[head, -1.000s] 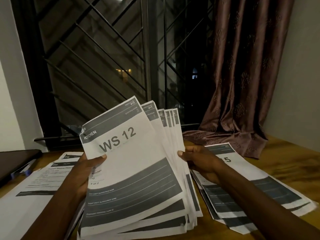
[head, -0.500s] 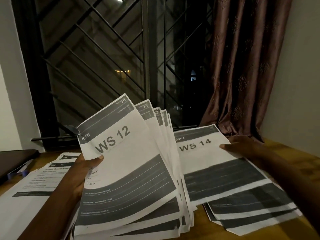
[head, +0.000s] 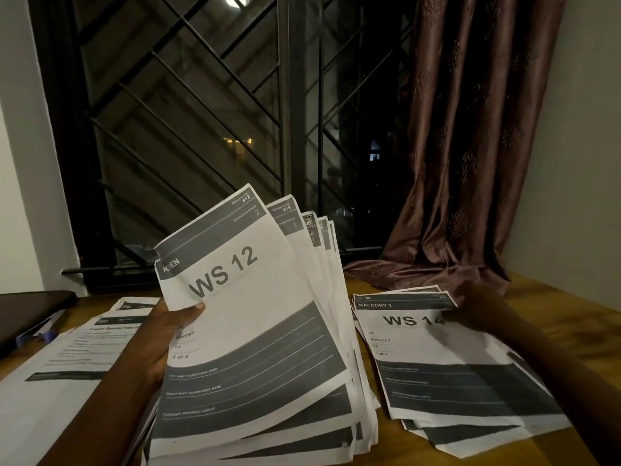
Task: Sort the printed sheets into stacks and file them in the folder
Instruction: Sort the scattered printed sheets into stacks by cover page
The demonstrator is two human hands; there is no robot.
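Sheets in a fan (head: 255, 331) stand tilted up off the table (head: 571, 331), the left hand (head: 158, 341) grasping them at their left edge with the thumb laid across the WS 12 sheet (head: 235, 274) on top. A second ago the right hand (head: 477, 307) was reaching into the back of this fan; half a second ago it was carrying the WS 14 sheet (head: 437, 364) out to the right. Now that sheet lies flat on the right pile (head: 470, 435), covering the sheet that topped it before. The right hand sits at its upper right corner, but it is dark and blurred, so I cannot tell whether it pinches the corner or has let go.

By my reading, one more sheet is sorted and the fan is one thinner. Many sheets are left in it, so sorting looks far from done and filing has not begun.

As for containers, a dark flat thing (head: 30, 311) lies at the far left of the table and may be the folder. It looks closed, and whether anything is inside is hidden. Beside it a left pile (head: 67, 364) of printed sheets lies loose on the table, not in anything, and the right pile does too.
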